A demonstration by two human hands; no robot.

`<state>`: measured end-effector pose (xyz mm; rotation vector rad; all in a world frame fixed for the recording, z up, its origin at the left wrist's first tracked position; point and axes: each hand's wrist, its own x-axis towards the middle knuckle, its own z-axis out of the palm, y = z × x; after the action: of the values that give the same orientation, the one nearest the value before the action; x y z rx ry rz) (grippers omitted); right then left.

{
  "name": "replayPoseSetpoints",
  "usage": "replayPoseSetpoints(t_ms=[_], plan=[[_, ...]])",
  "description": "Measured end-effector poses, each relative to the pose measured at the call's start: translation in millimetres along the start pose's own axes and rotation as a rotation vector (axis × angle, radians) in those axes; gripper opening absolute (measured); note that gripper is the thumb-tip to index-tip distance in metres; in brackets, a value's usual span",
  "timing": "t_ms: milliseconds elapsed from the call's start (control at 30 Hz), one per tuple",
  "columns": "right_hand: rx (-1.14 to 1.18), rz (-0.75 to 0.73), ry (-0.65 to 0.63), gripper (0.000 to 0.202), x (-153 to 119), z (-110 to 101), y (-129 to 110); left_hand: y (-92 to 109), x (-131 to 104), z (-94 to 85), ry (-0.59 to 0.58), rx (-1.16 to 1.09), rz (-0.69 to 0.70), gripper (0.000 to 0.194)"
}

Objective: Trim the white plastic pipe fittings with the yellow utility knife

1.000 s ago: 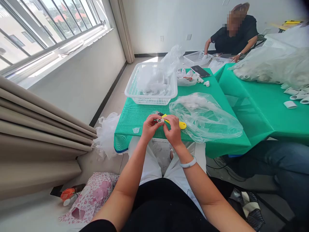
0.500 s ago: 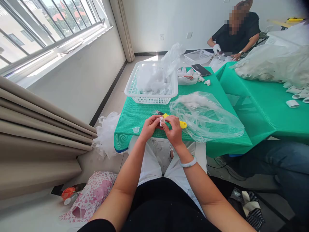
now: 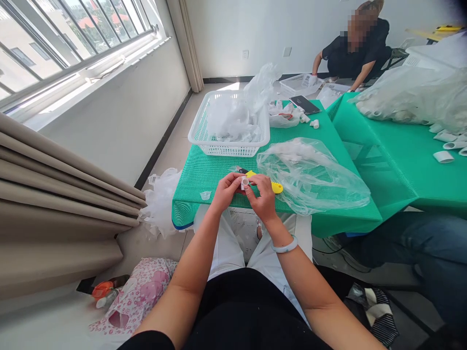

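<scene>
A small white plastic pipe fitting (image 3: 244, 183) is pinched between my two hands near the table's front edge, its round opening tipped up toward me. My left hand (image 3: 226, 189) closes on its left side; the fingers of my right hand (image 3: 263, 192) grip it from the right. Just behind them, a yellow-handled utility knife (image 3: 278, 188) lies on the green table cover (image 3: 226, 165), partly hidden by my right hand. To the right is a clear plastic bag (image 3: 314, 180) with white pieces inside. A small translucent scrap (image 3: 205, 195) rests left of my hands.
A white basket (image 3: 233, 148) with plastic bags stands at the back left of the table. Behind are a bag of fittings (image 3: 284, 118) and a dark tablet (image 3: 304, 104). A large bag (image 3: 408, 104) occupies the right table. A co-worker (image 3: 353, 53) crouches beyond; another person's leg (image 3: 412, 248) is at right.
My hands stay on the pipe fitting with almost no movement. The co-worker at the back has bent lower, with one hand now reaching down into a white basket.
</scene>
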<state>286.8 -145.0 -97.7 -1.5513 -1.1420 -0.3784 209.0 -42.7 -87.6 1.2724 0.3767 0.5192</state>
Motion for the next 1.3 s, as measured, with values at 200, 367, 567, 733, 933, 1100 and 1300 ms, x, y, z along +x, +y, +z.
replayPoseSetpoints(t_ms=[200, 367, 567, 733, 933, 1100, 1300], plan=[[0.005, 0.002, -0.002, 0.008, -0.2, -0.4, -0.5, -0.2, -0.9, 0.3, 0.013, 0.010, 0.036, 0.030], [0.002, -0.007, 0.004, 0.007, -0.2, -0.5, -0.7, -0.1, -1.8, 1.1, 0.012, -0.008, 0.058, 0.030], [0.012, 0.028, 0.007, 0.010, -2.1, -1.1, -0.7, -2.1, -0.7, 1.0, 0.022, 0.031, 0.095, 0.030], [-0.007, -0.003, -0.048, 0.011, -4.1, -0.3, 1.5, -1.2, -1.4, 1.8, 0.042, 0.084, 0.126, 0.030], [0.001, 0.005, -0.048, 0.009, -4.2, 1.9, 5.0, -0.8, -2.4, 3.7, 0.041, 0.155, 0.190, 0.031], [0.032, 0.075, 0.075, 0.003, -3.6, -1.1, 1.8, -3.4, -1.3, 2.5, 0.101, 0.124, 0.253, 0.034], [0.040, 0.002, 0.034, 0.013, -1.5, -3.5, -2.9, -3.2, -2.7, 2.8, 0.082, 0.149, 0.368, 0.023]])
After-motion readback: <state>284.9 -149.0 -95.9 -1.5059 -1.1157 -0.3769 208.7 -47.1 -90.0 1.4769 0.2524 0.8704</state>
